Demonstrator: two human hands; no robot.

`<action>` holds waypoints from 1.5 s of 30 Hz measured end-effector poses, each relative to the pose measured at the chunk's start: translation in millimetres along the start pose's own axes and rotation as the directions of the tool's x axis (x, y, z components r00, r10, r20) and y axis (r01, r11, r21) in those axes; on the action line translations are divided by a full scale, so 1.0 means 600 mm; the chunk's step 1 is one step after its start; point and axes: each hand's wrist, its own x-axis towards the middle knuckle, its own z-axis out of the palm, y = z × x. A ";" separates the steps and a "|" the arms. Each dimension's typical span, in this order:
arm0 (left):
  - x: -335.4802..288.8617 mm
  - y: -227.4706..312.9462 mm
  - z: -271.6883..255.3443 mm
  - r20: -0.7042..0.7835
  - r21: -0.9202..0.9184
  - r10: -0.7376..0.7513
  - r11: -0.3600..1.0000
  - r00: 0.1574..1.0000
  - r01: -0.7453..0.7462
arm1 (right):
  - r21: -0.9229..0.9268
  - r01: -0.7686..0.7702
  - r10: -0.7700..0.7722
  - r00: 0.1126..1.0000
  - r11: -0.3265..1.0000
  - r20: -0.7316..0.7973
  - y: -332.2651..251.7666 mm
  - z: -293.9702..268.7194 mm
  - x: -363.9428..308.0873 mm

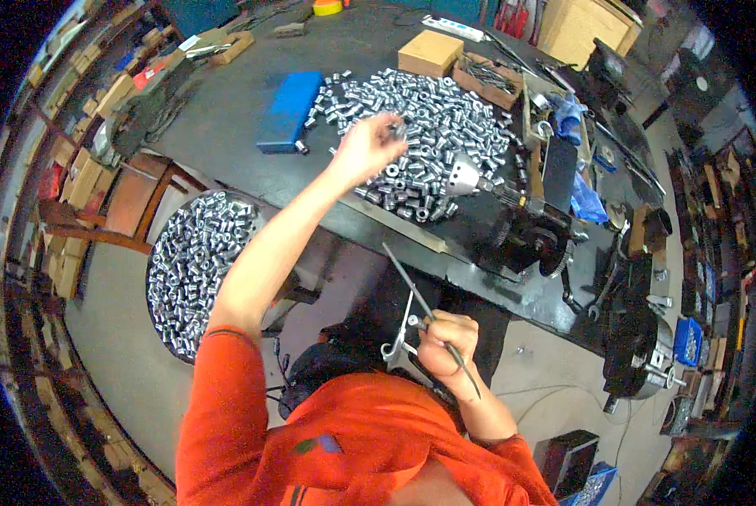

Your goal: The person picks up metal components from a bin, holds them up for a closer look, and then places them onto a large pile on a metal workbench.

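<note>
Up over the heap of small metal sleeves [420, 126] on the black bench [226, 110], the left hand [368, 148] pinches one sleeve [394, 129] for lifting, while the right hand [445, 337] grips a thin rod [428, 314] near the body, kept ready.

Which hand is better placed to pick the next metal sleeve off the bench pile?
Probably the left hand: it is stretched over the metal sleeves on the bench. The right hand sits back near the body, gripping a thin rod.

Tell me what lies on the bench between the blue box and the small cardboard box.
In the head view, between the blue box and the cardboard box lies the upper edge of the pile of small metal sleeves on the dark bench.
</note>
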 end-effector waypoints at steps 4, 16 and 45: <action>0.001 0.051 -0.054 -0.040 -0.033 -0.089 0.996 0.995 0.088 | 0.004 -0.093 0.093 0.996 0.996 0.001 -0.009 0.001 -0.013; -0.327 -0.149 -0.307 -0.177 0.737 -0.496 0.506 0.850 0.449 | 0.139 -0.100 0.086 0.990 0.985 0.109 0.001 0.022 -0.002; -0.293 0.171 -0.083 0.386 0.036 -0.087 0.996 0.918 0.079 | 0.050 -0.277 0.254 0.929 0.959 0.270 -0.004 0.019 0.014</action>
